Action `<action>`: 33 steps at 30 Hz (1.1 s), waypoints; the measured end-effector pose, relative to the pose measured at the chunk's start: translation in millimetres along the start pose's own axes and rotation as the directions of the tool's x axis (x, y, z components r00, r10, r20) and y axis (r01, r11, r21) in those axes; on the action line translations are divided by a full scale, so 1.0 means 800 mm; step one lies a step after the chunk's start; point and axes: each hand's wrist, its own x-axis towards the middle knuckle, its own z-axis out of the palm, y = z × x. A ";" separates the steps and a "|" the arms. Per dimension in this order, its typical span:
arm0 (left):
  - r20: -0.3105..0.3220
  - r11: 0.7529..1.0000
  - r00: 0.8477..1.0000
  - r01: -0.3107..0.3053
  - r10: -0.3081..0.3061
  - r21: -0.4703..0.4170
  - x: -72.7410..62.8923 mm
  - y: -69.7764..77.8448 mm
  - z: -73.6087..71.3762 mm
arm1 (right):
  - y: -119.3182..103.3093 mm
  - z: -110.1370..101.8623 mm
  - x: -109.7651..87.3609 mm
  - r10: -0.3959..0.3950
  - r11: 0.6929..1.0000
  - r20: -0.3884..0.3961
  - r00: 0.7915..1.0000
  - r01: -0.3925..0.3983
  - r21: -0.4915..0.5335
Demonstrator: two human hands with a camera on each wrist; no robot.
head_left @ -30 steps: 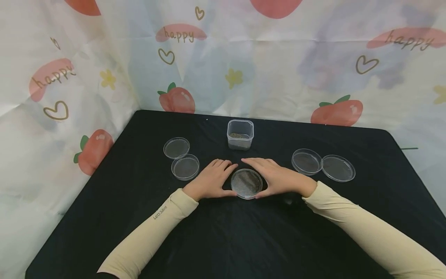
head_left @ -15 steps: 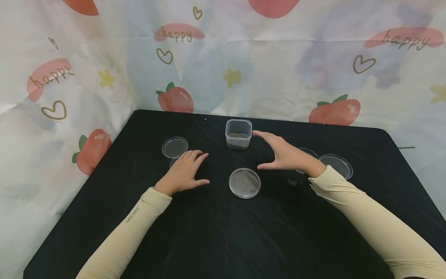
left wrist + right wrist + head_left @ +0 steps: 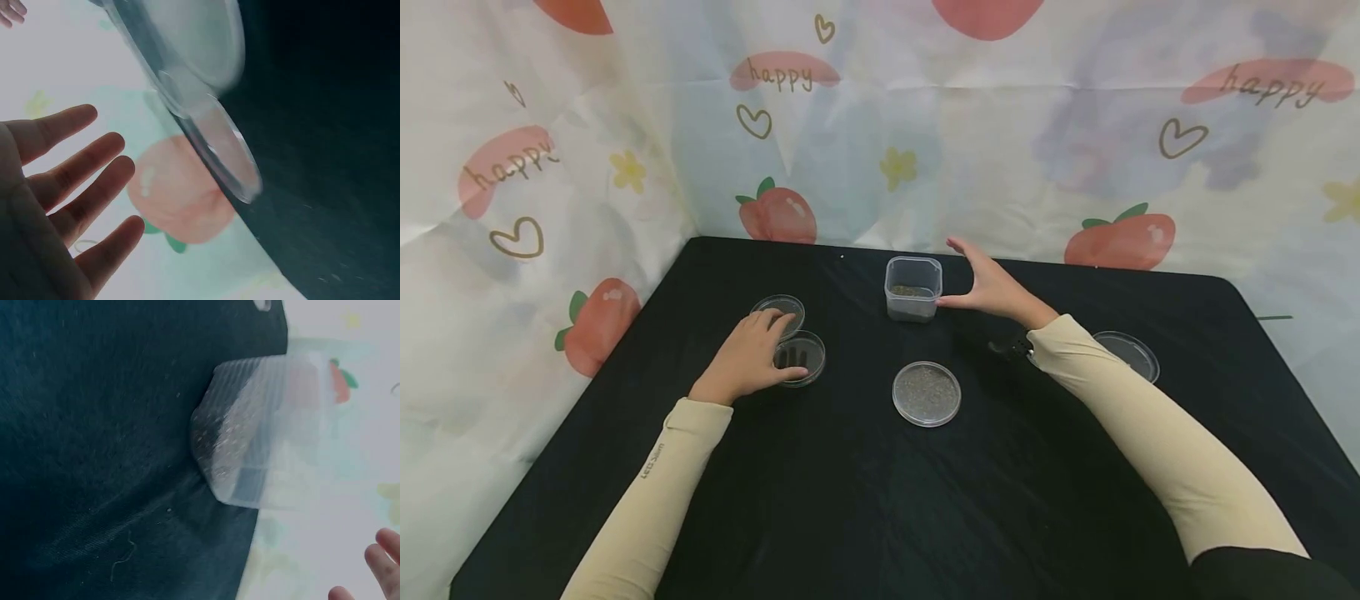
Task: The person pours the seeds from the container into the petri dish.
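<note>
My left hand (image 3: pixel 747 354) hovers at the two clear petri dish pieces on the left, its fingers spread and apart from both in the left wrist view. The nearer shallow dish (image 3: pixel 811 354) lies partly beneath the hand; the farther one (image 3: pixel 792 305) touches or overlaps it. At the back, my right hand (image 3: pixel 996 287) is beside a clear square plastic tub (image 3: pixel 913 310), thumb near its right side and fingers loosely extended. Grey-brown grains (image 3: pixel 228 440) lie in the tub's bottom. Midway between the arms sits a round petri dish (image 3: pixel 927 394) covered with similar grains.
At the right, another clear round dish (image 3: pixel 1131 354) shows past the right sleeve (image 3: pixel 1120 400), which hides its neighbour. A black cloth (image 3: pixel 865 500) covers the table. A printed curtain (image 3: pixel 1000 150) stands behind the table's back edge.
Both hands have left the middle dish of grains. The left hand moved left to the two dishes there; the right moved back and up beside the tub. The dishes and tub stay put.
</note>
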 end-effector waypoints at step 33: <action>0.033 0.994 0.994 0.105 -0.105 -0.002 -0.014 -0.013 0.024 | 0.040 0.049 0.034 0.106 0.994 0.108 0.989 -0.101 -0.052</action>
